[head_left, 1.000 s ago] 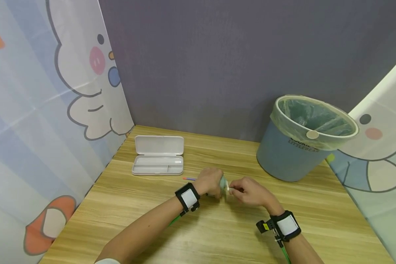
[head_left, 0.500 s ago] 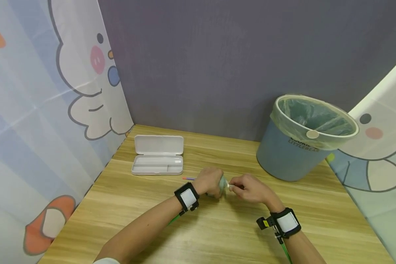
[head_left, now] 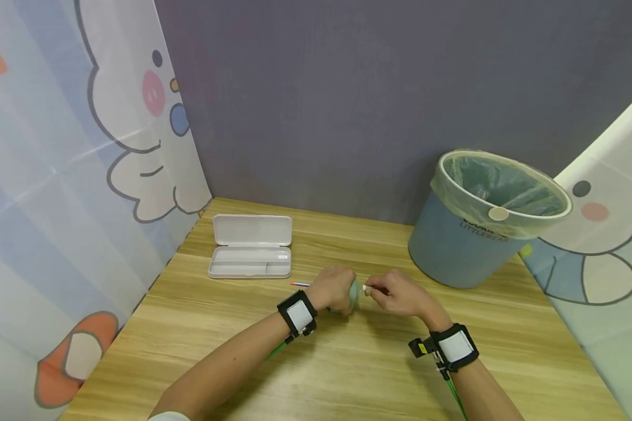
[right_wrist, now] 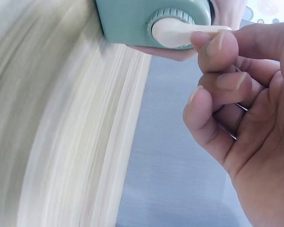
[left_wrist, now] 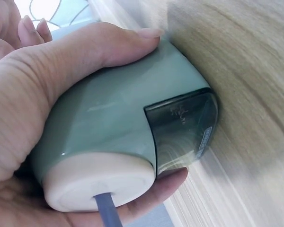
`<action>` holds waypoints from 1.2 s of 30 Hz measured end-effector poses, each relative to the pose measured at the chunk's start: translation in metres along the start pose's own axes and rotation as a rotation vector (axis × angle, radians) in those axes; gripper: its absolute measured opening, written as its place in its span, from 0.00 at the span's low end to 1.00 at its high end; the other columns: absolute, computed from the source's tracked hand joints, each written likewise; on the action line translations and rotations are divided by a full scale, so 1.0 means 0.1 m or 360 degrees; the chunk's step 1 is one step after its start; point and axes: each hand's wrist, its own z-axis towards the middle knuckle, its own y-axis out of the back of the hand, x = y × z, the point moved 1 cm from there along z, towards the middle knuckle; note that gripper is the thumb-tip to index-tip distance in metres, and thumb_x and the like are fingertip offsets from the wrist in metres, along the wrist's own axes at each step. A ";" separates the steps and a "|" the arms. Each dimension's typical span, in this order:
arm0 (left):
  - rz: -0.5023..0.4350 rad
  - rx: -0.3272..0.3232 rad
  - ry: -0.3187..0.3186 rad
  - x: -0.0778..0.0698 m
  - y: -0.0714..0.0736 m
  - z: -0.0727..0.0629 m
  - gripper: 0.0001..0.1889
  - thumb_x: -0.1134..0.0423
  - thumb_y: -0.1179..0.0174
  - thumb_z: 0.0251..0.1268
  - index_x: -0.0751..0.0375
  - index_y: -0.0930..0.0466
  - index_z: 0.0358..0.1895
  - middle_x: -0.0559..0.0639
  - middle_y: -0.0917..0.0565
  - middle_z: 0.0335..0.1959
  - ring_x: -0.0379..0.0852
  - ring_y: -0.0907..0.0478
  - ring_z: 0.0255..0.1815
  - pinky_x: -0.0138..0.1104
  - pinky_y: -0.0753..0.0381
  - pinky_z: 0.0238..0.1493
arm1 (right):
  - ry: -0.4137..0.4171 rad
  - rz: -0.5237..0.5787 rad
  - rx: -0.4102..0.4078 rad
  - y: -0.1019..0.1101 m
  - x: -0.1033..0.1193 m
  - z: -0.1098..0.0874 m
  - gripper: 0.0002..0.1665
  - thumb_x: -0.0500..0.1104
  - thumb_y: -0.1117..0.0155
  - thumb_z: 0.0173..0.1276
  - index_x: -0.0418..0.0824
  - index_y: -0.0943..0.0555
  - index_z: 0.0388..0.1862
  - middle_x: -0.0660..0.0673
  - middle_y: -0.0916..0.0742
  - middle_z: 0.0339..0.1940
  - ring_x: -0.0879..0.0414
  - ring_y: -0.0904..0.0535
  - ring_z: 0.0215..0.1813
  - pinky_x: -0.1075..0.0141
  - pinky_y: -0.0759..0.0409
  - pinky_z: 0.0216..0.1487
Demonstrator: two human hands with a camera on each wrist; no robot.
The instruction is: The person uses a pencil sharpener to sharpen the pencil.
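Observation:
A green crank pencil sharpener (left_wrist: pixel 109 109) lies on the table under my left hand (head_left: pixel 335 290), whose thumb and fingers wrap round its body. From the sharpener's cream front face a purple pencil (left_wrist: pixel 108 210) sticks out; in the head view the red end of this pencil (head_left: pixel 297 284) shows left of my hand. My right hand (head_left: pixel 397 293) pinches the cream crank handle (right_wrist: pixel 180 32) on the sharpener's opposite end between thumb and index finger. A dark see-through shavings drawer (left_wrist: pixel 184 130) is set in the body. Most of the sharpener is hidden by my left hand in the head view.
A white pencil case (head_left: pixel 250 269) stands with its lid up at the back left of the wooden table (head_left: pixel 316 362). At the back right is a blue bin (head_left: pixel 453 240) with a clear liner. A grey panel (head_left: pixel 305 105) closes off the back.
My right hand has shifted slightly up and away from me, with the crank handle turning in its fingers. My left hand stays in place on the sharpener.

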 end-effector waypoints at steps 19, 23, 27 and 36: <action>0.0009 0.0007 0.0004 0.00 0.00 -0.01 0.25 0.58 0.15 0.35 0.56 0.17 0.40 0.42 0.21 0.27 0.39 0.26 0.27 0.30 0.25 0.25 | -0.0047 -0.0082 0.0059 0.05 -0.01 0.10 0.22 0.39 0.41 0.76 0.51 0.33 0.20 0.61 0.39 0.17 0.71 0.47 0.17 0.74 0.45 0.24; 0.0004 0.0017 0.0013 0.00 0.00 -0.01 0.25 0.59 0.15 0.35 0.55 0.17 0.39 0.42 0.22 0.26 0.39 0.26 0.26 0.30 0.25 0.25 | -0.0061 -0.0086 0.0073 0.05 -0.02 0.10 0.22 0.39 0.41 0.76 0.52 0.33 0.20 0.61 0.39 0.16 0.71 0.47 0.17 0.74 0.45 0.24; -0.0008 0.0029 0.0024 0.00 -0.01 -0.01 0.26 0.59 0.14 0.35 0.56 0.17 0.41 0.42 0.21 0.27 0.39 0.26 0.27 0.30 0.25 0.26 | -0.0059 -0.0110 0.0060 0.04 -0.03 0.11 0.22 0.38 0.41 0.76 0.52 0.32 0.21 0.61 0.38 0.16 0.71 0.47 0.17 0.74 0.45 0.24; 0.0009 0.0005 -0.0004 -0.01 -0.02 0.02 0.26 0.58 0.14 0.35 0.55 0.17 0.41 0.42 0.21 0.28 0.39 0.26 0.27 0.30 0.25 0.26 | -0.0081 -0.0151 0.0021 0.04 -0.11 0.13 0.19 0.38 0.41 0.76 0.53 0.27 0.23 0.62 0.38 0.15 0.71 0.46 0.16 0.73 0.45 0.23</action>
